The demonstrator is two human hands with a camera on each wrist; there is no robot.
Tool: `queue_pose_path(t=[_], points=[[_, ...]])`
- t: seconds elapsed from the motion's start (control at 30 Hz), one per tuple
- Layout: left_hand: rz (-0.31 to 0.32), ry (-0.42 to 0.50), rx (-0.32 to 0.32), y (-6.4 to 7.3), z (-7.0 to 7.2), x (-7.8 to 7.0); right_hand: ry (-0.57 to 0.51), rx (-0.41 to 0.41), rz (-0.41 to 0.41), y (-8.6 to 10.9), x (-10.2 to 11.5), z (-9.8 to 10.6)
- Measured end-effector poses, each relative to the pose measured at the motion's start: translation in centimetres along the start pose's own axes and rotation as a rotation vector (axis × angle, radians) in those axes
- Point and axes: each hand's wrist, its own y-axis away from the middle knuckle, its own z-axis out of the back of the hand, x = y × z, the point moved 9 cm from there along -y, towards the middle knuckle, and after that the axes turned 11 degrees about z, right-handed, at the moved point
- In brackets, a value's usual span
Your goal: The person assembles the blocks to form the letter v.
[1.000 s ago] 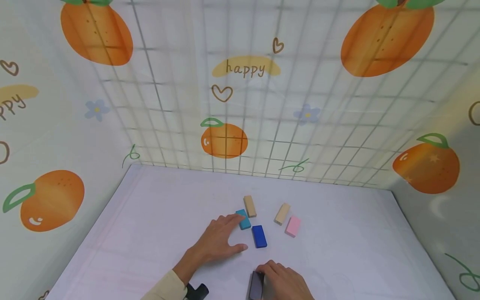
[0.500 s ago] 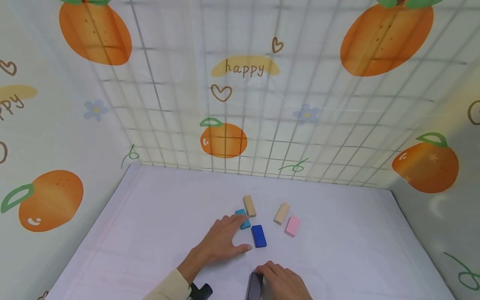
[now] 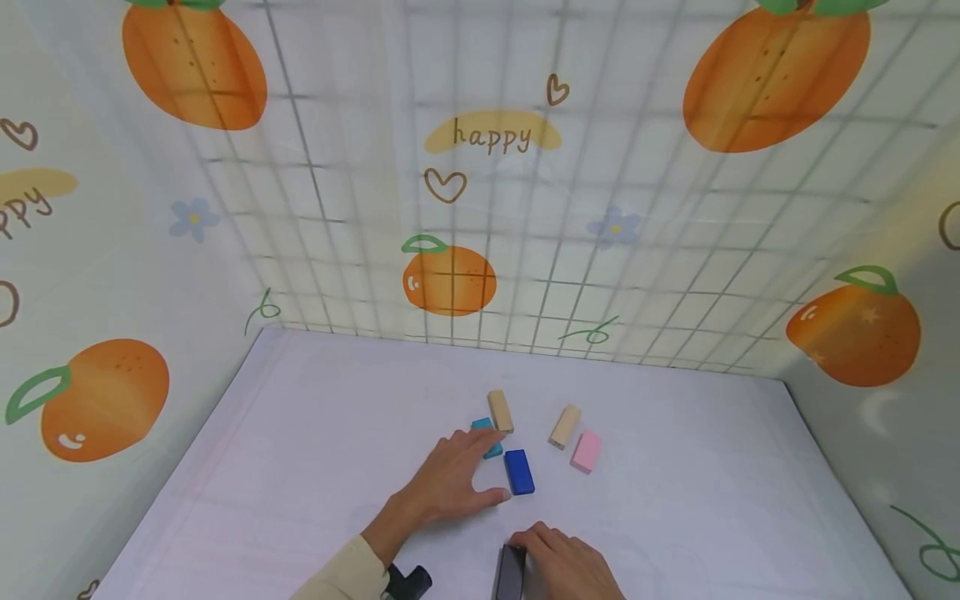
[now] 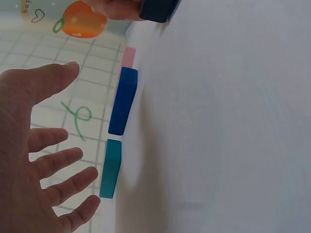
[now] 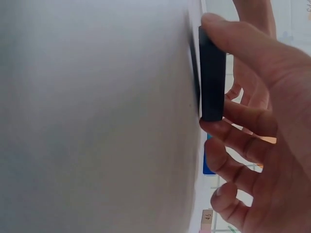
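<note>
My left hand (image 3: 452, 479) spreads its fingers over the light blue block (image 3: 492, 451), partly hiding it in the head view. Its thumb tip lies just left of the dark blue block (image 3: 519, 472). The left wrist view has that palm apart from both blocks, with nothing between thumb and fingers. At the front edge of the head view, my right hand (image 3: 572, 562) pinches a dark grey, nearly black block (image 3: 510, 573). Thumb and fingers hold this block (image 5: 212, 73) at its two ends in the right wrist view, close against the white surface.
Two plain wooden blocks (image 3: 500, 412) lie farther back, one by the light blue block, the other beside a pink block (image 3: 587, 452) to the right. A black device (image 3: 411, 582) sits at the left wrist. Patterned cloth walls (image 3: 450, 208) bound the white table (image 3: 337, 400).
My left hand has slid slightly right, covering more of the light blue block, its thumb now nearer the dark blue one. The right hand and its block have hardly moved.
</note>
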Motion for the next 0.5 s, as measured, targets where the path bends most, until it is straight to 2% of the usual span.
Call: queue_pose_path(t=[0.5], points=[[-0.006,-0.017,-0.004,-0.4,-0.4,-1.5,-0.027,0.002,-0.007,-0.2,0.1,-0.3]])
